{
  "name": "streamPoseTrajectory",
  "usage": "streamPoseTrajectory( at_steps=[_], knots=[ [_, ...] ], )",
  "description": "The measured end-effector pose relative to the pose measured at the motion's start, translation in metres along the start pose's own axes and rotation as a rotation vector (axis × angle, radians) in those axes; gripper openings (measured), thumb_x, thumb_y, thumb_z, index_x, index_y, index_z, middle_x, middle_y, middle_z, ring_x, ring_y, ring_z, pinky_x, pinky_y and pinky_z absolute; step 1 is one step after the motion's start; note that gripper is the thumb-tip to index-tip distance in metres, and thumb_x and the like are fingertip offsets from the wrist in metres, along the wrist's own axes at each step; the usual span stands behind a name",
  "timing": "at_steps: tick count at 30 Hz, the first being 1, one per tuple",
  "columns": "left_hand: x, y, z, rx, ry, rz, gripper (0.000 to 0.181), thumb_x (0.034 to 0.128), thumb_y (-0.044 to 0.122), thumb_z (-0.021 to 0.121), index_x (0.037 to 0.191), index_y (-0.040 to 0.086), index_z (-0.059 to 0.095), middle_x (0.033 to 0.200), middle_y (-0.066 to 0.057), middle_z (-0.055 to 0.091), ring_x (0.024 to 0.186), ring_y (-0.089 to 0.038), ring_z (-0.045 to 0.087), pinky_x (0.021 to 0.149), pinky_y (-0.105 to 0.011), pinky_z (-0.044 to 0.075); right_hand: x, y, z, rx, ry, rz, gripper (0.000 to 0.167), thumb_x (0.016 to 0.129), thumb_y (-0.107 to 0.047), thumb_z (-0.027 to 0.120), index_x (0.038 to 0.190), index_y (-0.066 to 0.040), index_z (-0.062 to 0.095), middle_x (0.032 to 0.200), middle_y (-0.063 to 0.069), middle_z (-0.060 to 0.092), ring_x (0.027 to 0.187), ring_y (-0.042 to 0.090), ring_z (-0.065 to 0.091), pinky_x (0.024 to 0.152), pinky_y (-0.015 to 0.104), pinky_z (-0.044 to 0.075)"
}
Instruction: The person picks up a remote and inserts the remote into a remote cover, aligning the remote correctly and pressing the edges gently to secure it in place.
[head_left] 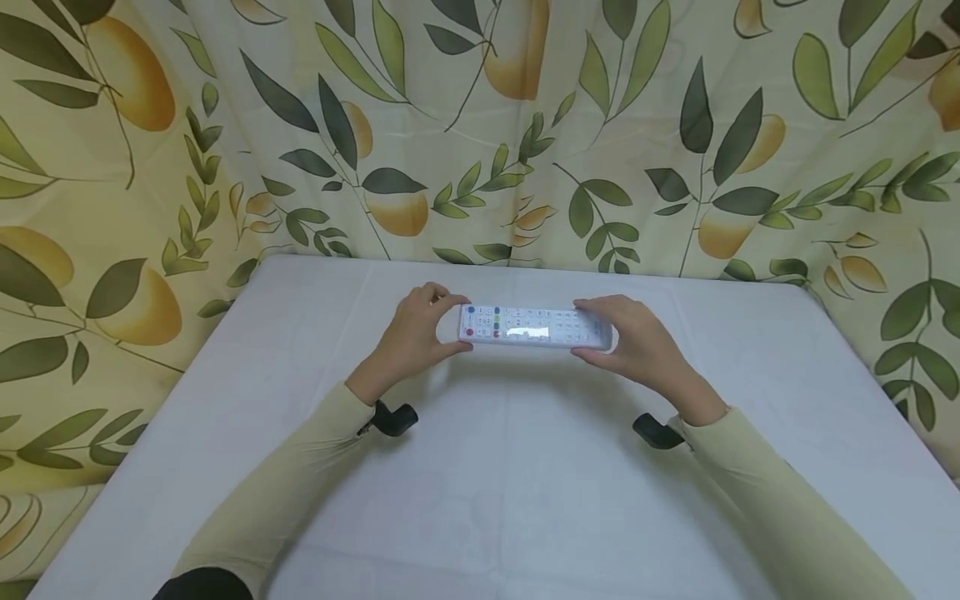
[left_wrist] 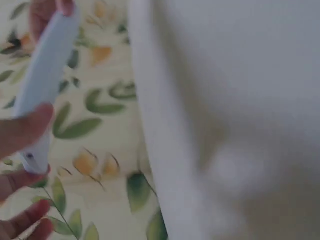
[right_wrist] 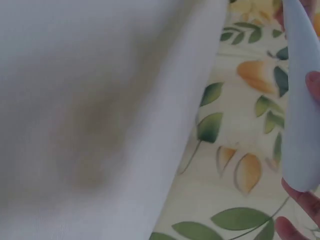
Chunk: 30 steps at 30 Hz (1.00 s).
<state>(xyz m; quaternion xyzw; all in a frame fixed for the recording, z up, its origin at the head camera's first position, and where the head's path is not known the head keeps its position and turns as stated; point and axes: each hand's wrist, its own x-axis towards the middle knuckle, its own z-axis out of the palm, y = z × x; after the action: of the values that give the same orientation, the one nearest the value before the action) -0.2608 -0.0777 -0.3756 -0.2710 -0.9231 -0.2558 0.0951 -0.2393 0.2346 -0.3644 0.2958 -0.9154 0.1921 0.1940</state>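
A white remote control [head_left: 536, 326] with several rows of buttons is held sideways above the table, its button face toward the head camera. My left hand [head_left: 416, 329] pinches its left end between thumb and fingers. At the opposite end my right hand [head_left: 633, 342] grips it the same way. Seen from the left wrist, the remote's smooth side [left_wrist: 47, 65] slants up, with a small dark spot near its lower end. The right wrist view catches the plain back of the remote [right_wrist: 301, 125] at the right edge, fingertips touching it.
A white cloth covers the table [head_left: 495, 483]. Behind it and to the left hangs a curtain [head_left: 480, 133] patterned with leaves and fruit. Small black devices [head_left: 395, 418] sit at both wrists. Shadows of the arms fall on the cloth.
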Motion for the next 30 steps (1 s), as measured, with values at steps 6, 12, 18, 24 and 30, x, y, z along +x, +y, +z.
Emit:
streamPoseTrajectory(
  at_steps=[6, 12, 18, 24, 30],
  knots=[
    [0.025, -0.025, 0.017, 0.284, -0.019, 0.040, 0.057, 0.0735, 0.047, 0.075, 0.121, 0.019, 0.058, 0.134, -0.013, 0.038, 0.124, -0.031, 0.032, 0.108, -0.050, 0.018, 0.022, 0.026, 0.030, -0.236, -0.190, -0.084, 0.060, 0.073, -0.028, 0.079, 0.120, 0.003, 0.059, 0.114, 0.019, 0.065, 0.104, 0.033, 0.061, 0.086, 0.046, 0.049],
    [0.047, -0.043, 0.036, 0.331, -0.124, -0.024, 0.057, 0.0765, 0.047, 0.072, 0.125, 0.022, 0.055, 0.137, -0.013, 0.035, 0.127, -0.032, 0.027, 0.109, -0.053, 0.011, 0.043, 0.045, 0.058, -0.348, -0.354, -0.069, 0.054, 0.076, -0.031, 0.075, 0.113, 0.004, 0.057, 0.112, 0.020, 0.058, 0.097, 0.033, 0.060, 0.076, 0.046, 0.049],
    [0.064, -0.063, 0.049, 0.288, -0.218, -0.146, 0.059, 0.0759, 0.048, 0.072, 0.127, 0.027, 0.051, 0.139, -0.014, 0.031, 0.130, -0.034, 0.023, 0.109, -0.057, 0.007, 0.061, 0.058, 0.070, -0.299, -0.424, 0.041, 0.056, 0.077, -0.035, 0.074, 0.118, 0.001, 0.058, 0.120, 0.020, 0.052, 0.093, 0.031, 0.058, 0.078, 0.047, 0.049],
    [0.074, -0.077, 0.054, 0.209, -0.331, -0.220, 0.061, 0.0782, 0.049, 0.069, 0.131, 0.029, 0.047, 0.142, -0.015, 0.030, 0.132, -0.036, 0.023, 0.108, -0.060, 0.010, 0.065, 0.061, 0.070, -0.186, -0.457, 0.123, 0.056, 0.078, -0.033, 0.074, 0.120, 0.001, 0.059, 0.123, 0.020, 0.050, 0.088, 0.032, 0.059, 0.082, 0.047, 0.048],
    [0.071, -0.084, 0.051, 0.160, -0.430, -0.251, 0.084, 0.0816, 0.051, 0.064, 0.149, 0.028, 0.020, 0.158, -0.014, 0.005, 0.145, -0.036, 0.009, 0.111, -0.064, 0.002, 0.061, 0.062, 0.069, -0.202, -0.548, 0.227, 0.075, 0.082, -0.036, 0.070, 0.139, 0.001, 0.039, 0.140, 0.025, 0.042, 0.124, 0.039, 0.046, 0.100, 0.059, 0.036]
  ],
)
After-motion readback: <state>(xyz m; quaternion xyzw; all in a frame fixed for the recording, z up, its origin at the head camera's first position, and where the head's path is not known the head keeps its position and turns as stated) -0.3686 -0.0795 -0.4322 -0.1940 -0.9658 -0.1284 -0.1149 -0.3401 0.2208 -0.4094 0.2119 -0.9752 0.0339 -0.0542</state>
